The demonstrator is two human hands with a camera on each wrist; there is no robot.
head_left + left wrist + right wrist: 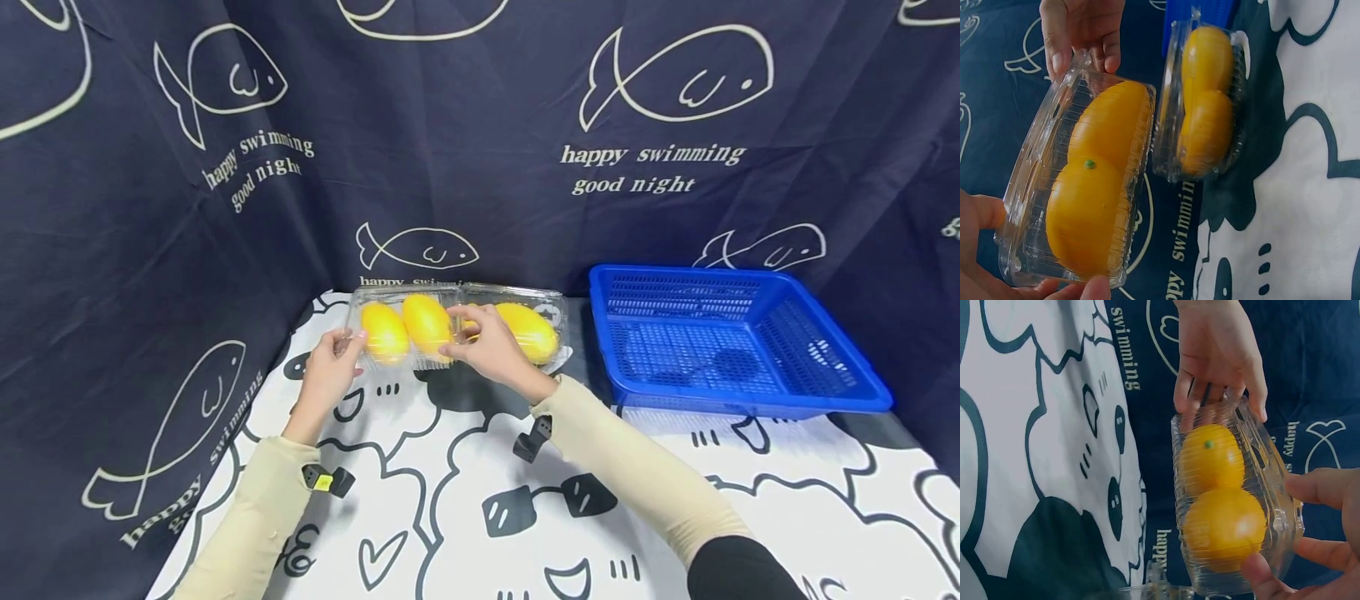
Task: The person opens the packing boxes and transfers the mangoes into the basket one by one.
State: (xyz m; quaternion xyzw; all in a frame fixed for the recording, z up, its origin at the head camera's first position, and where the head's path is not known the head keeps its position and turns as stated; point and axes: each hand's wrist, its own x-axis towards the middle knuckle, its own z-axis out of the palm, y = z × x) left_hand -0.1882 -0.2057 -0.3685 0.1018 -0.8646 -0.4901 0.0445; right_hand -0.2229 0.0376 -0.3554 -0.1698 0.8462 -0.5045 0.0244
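1. The clear box [406, 333] with two yellow fruits [428, 323] is between your hands, near the far edge of the printed cloth [360, 475]; you cannot tell whether its base touches the cloth.
2. Your left hand [332, 367] grips its left end and your right hand [491, 342] its right end, thumb and fingers curled about the plastic. Each wrist view shows you this more closely than the head view.
3. Both wrist views show you a small green mark [1089, 164] on the fruit nearer your left hand; the head view does not.
4. Just right of it is a second clear box [1175, 112], partly hidden by your right hand in the head view; your left wrist view reveals its pair of fruits [1207, 131].
5. Farther right stands a blue mesh basket [675, 342], whole in your head view, only a strip in the left wrist's.
6. Behind everything hangs a dark blue curtain [487, 167] with fish outlines.
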